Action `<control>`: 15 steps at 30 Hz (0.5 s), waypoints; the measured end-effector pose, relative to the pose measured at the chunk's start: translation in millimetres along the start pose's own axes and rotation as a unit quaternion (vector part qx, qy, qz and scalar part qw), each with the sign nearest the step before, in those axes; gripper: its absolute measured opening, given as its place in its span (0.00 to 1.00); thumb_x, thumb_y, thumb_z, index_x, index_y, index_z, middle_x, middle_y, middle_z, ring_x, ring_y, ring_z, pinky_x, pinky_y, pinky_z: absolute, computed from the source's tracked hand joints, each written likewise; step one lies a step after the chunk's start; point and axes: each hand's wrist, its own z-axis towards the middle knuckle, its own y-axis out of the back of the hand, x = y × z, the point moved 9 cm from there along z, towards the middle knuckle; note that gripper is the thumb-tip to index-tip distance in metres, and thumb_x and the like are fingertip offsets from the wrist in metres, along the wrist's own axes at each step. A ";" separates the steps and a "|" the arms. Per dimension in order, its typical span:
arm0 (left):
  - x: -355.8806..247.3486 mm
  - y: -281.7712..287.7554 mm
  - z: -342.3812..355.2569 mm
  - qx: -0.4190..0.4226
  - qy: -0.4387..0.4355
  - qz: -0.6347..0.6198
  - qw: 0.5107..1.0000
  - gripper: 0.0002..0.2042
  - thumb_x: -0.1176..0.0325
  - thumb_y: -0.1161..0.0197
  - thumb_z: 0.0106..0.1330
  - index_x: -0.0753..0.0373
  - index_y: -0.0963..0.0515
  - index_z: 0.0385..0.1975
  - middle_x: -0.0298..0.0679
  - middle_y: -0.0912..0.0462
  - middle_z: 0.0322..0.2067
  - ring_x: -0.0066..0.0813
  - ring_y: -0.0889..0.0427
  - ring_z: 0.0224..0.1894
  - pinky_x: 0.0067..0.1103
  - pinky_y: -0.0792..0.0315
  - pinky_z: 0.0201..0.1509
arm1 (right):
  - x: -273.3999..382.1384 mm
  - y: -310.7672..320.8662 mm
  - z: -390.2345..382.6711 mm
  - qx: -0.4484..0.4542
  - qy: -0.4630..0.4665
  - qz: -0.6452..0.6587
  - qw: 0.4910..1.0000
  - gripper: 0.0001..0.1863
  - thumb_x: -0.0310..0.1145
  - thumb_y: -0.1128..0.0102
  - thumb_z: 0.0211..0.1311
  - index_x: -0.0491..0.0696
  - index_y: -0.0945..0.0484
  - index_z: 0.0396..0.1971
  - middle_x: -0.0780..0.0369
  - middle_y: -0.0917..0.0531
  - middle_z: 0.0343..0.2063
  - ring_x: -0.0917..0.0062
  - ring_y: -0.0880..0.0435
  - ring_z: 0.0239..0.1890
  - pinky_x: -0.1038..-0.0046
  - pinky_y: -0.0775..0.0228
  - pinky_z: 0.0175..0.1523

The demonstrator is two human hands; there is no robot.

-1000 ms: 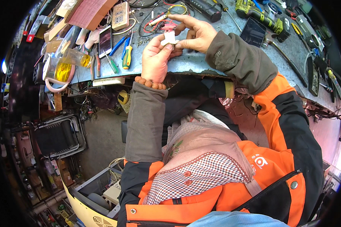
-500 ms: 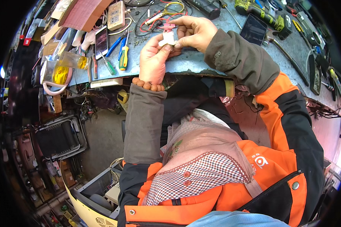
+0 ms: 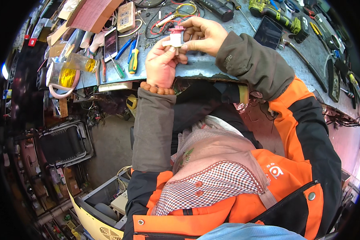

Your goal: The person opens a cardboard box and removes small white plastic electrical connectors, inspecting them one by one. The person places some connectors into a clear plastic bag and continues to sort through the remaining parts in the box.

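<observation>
Over the near edge of the blue-topped workbench, both hands hold one small white plastic part with a pinkish-red piece at its far end. My left hand, with a brown bead bracelet at the wrist, pinches the near, white end between thumb and fingers. From the right, my right hand grips its side, fingertips reaching up beside the pinkish piece. What exact kind of part this is cannot be made out. Just left of my left hand lies a green-and-yellow-handled screwdriver.
Behind the hands lie a yellow-rimmed magnifying glass and red wires. To the left are a phone, a power strip and a jar of yellow liquid. A dark tablet, a cordless drill and a hammer occupy the right.
The white part has turned slightly in my fingers, so a broader white face shows. My left hand has shifted a little to the left; both hands keep their hold.
</observation>
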 end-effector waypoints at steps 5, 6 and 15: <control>1.3 5.9 2.8 0.033 0.060 -0.136 0.988 0.17 0.73 0.45 0.72 0.70 0.24 0.59 0.47 0.17 0.35 0.32 0.22 0.27 0.26 0.29 0.31 | 5.6 1.8 -3.0 -0.016 -0.043 0.044 0.998 0.20 0.32 0.33 0.72 0.49 0.21 0.61 0.67 0.16 0.37 0.84 0.18 0.38 0.76 0.24 0.41; 0.6 5.0 2.0 0.034 0.062 -0.143 0.987 0.17 0.73 0.45 0.72 0.69 0.24 0.59 0.47 0.17 0.34 0.32 0.23 0.27 0.26 0.30 0.31 | 6.9 3.2 -2.9 -0.021 -0.036 0.039 0.998 0.19 0.32 0.35 0.73 0.51 0.20 0.61 0.68 0.16 0.38 0.85 0.18 0.38 0.76 0.24 0.41; -6.1 -7.8 0.5 0.031 0.022 -0.039 0.999 0.21 0.68 0.41 0.76 0.66 0.29 0.66 0.47 0.16 0.36 0.26 0.20 0.27 0.21 0.25 0.32 | 3.9 16.2 6.4 -0.006 0.049 -0.020 0.999 0.12 0.23 0.33 0.70 0.43 0.15 0.51 0.65 0.14 0.43 0.82 0.17 0.47 0.76 0.23 0.55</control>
